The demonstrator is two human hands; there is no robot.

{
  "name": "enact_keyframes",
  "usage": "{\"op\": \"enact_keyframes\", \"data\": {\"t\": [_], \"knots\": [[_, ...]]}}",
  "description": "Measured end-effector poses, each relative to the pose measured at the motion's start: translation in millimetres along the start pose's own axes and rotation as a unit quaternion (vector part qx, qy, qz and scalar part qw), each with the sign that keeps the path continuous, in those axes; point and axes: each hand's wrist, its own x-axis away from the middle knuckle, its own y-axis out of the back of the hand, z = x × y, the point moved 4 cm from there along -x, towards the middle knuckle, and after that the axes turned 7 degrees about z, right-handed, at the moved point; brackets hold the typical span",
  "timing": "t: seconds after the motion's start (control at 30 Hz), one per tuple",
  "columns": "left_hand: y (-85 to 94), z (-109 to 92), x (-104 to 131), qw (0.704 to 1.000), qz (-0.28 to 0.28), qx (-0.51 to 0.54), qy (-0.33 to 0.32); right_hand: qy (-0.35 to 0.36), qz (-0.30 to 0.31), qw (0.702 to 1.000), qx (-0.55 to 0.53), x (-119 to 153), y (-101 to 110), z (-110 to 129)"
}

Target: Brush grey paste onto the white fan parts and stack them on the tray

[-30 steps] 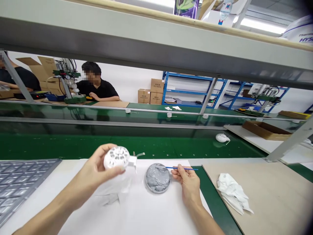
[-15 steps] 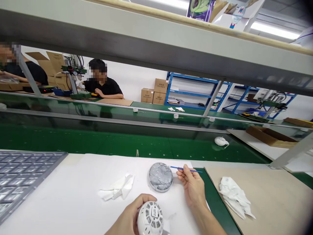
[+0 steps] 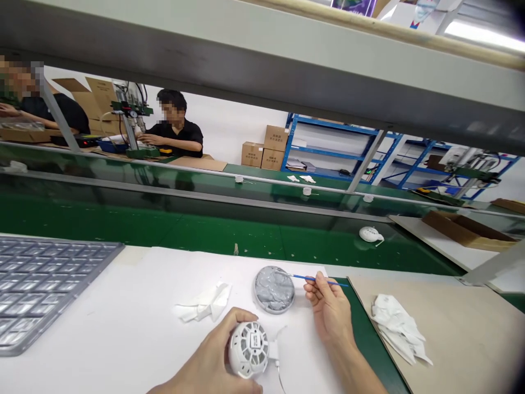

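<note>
My left hand is closed around a white round vented housing, its slotted face turned up. A small white block and a thin cable stick out from the housing's right side. In my right hand, a thin blue-handled brush is pinched between thumb and fingers. Its tip touches the grey paste near the upper edge of a shallow round dish. A crumpled white tissue lies left of the dish on the white paper.
A clear plastic tray is at left. Another tissue lies on brown board at right. Beyond, a similar white housing sits on the green belt. A shelf beam crosses overhead. Two people work opposite.
The housing in my left hand has come slightly up and left, with more of its cable showing. The brush tip stays at the paste. The view has shifted a little.
</note>
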Motion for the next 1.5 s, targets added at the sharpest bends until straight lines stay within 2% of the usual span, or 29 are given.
{"op": "enact_keyframes", "data": {"t": [0.1,0.27,0.47,0.67,1.0,1.5], "knots": [[0.0,-8,4,1.000,0.012,0.001,-0.016,-0.019,0.023,0.999,-0.026,6,-6,2],[9.7,-15,7,0.998,-0.047,-0.008,-0.030,-0.068,0.049,0.995,-0.052,20,-16,6],[18.8,-22,8,0.995,-0.072,-0.040,-0.060,-0.099,0.082,0.992,-0.010,39,-27,6],[18.1,-22,7,0.992,-0.077,-0.072,-0.072,-0.095,0.136,0.985,0.056,50,-33,1],[18.6,-24,8,0.989,-0.080,-0.083,-0.093,-0.062,0.132,0.983,0.112,53,-35,4],[20.5,-20,9,0.988,-0.093,-0.102,-0.076,0.003,0.125,0.980,0.153,51,-30,16]]}}
